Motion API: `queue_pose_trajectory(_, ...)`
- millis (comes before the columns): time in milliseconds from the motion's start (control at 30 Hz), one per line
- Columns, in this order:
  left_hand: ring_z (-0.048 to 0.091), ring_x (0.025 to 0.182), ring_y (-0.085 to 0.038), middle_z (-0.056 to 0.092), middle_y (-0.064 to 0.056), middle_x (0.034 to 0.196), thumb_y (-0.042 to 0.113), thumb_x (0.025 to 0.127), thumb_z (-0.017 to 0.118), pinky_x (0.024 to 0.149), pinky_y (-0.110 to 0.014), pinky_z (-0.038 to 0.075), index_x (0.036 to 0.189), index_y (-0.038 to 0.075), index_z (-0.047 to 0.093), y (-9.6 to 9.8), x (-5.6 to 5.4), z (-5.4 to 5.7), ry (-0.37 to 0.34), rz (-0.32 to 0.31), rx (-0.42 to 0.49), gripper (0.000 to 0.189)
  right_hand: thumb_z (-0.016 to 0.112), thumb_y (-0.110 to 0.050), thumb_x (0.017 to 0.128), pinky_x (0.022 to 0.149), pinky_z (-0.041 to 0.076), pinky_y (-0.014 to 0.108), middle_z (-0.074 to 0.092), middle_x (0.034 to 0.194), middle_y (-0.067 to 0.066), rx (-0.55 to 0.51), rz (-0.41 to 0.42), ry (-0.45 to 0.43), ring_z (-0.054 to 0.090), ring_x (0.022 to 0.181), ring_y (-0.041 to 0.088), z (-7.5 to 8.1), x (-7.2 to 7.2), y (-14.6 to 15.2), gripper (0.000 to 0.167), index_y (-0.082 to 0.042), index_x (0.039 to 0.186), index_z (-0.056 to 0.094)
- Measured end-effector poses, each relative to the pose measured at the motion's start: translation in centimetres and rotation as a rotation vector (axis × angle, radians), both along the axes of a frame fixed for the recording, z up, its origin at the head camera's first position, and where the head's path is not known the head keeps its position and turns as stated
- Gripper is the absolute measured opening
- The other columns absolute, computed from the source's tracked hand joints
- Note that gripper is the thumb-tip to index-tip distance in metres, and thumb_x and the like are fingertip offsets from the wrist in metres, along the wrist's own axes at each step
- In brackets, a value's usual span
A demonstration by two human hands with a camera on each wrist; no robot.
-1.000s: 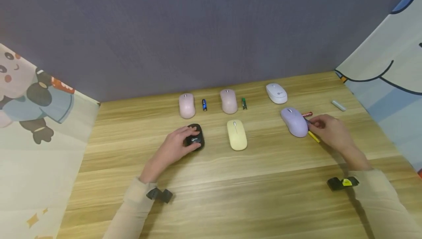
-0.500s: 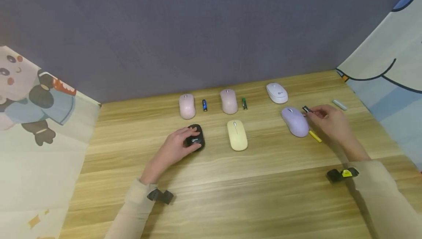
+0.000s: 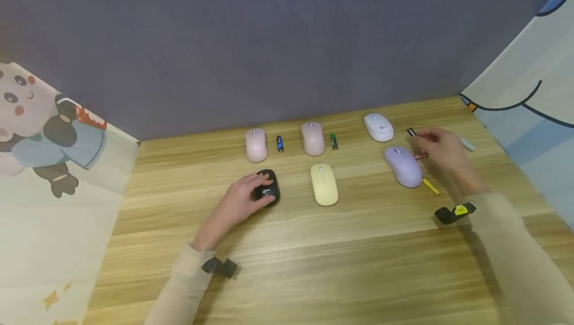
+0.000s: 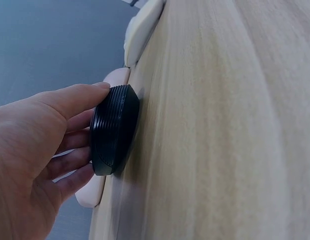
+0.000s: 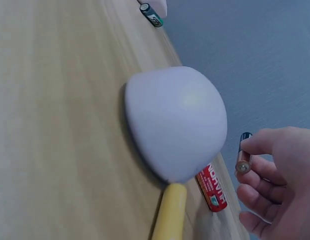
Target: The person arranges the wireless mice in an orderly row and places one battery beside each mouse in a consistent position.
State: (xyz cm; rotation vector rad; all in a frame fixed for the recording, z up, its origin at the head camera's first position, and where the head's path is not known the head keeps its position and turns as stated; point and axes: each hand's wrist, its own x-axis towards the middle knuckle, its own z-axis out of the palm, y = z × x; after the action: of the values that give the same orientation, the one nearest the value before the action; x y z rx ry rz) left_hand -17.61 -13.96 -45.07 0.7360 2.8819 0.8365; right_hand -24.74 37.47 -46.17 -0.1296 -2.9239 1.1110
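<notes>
My left hand [image 3: 237, 203] holds a black computer mouse [image 4: 114, 130] on the table, thumb on one side and fingers on the other. Between thumb and fingertips, my right hand [image 3: 444, 151] pinches a black battery with a copper-coloured end [image 5: 243, 155]. That battery is raised in the right wrist view and, in the head view, lies between the white mouse [image 3: 378, 127] and the purple mouse [image 3: 403, 167]. Just right of the purple mouse are a red battery [image 5: 212, 189] and a yellow battery [image 3: 431, 186]. A pale grey battery [image 3: 468, 144] is partly hidden behind my right hand.
Two pink mice, one at the left [image 3: 256, 145] and one near the middle [image 3: 313, 139], stand along the back. A blue battery [image 3: 280, 143] and a green-and-black battery [image 3: 334, 141] lie beside them. In front is a yellow mouse [image 3: 324, 184]. A grey partition [image 3: 287, 56] rises behind the table.
My right hand has lifted the black battery from beside the purple mouse and carried it toward the back, near the white mouse. My left hand stays on the black mouse.
</notes>
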Motion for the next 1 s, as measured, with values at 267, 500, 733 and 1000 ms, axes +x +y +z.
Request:
queue_pose_trajectory(267, 0.055, 0.136, -0.041, 0.063, -0.019, 0.141, 0.032, 0.091, 0.081, 0.117, -0.053, 0.042, 0.127, 0.007, 0.072, 0.1, -0.1, -0.1, 0.002, -0.006, 0.001, 0.044, 0.054, -0.044, 0.105, 0.070, 0.047, 0.023, 0.063, 0.126, 0.034, 0.035, -0.019, -0.080, 0.060, 0.106, 0.038, -0.5, -2.1, 0.1, 0.060, 0.008, 0.132, 0.061)
queue_pose_trajectory(500, 0.054, 0.136, -0.041, 0.063, -0.018, 0.141, 0.034, 0.092, 0.079, 0.118, -0.053, 0.041, 0.128, 0.008, 0.071, 0.0, -0.1, -0.3, -0.002, -0.009, -0.007, 0.045, 0.055, -0.042, 0.104, 0.070, 0.047, 0.024, 0.063, 0.126, 0.034, 0.050, -0.025, -0.107, 0.061, 0.104, 0.037, -1.4, -3.2, 0.1, 0.058, 0.008, 0.131, 0.061)
queue_pose_trajectory(733, 0.055, 0.136, -0.041, 0.063, -0.018, 0.141, 0.035, 0.091, 0.080, 0.118, -0.053, 0.042, 0.127, 0.008, 0.072, -0.1, -0.2, -0.4, 0.008, -0.008, -0.004, 0.045, 0.057, -0.037, 0.104, 0.064, 0.050, 0.021, 0.064, 0.121, 0.035, 0.094, -0.009, -0.091, 0.063, 0.100, 0.041, -1.5, -4.1, -0.4, 0.052, 0.010, 0.127, 0.062)
queue_pose_trajectory(1000, 0.055, 0.135, -0.040, 0.063, -0.018, 0.141, 0.034, 0.091, 0.080, 0.117, -0.052, 0.042, 0.127, 0.008, 0.072, -0.2, -0.3, -0.5, 0.015, -0.014, 0.007, 0.045, 0.059, -0.033, 0.104, 0.082, 0.051, 0.046, 0.065, 0.117, 0.034, 0.114, 0.033, -0.098, 0.061, 0.105, 0.045, -0.6, -4.9, -1.7, 0.048, 0.011, 0.124, 0.063)
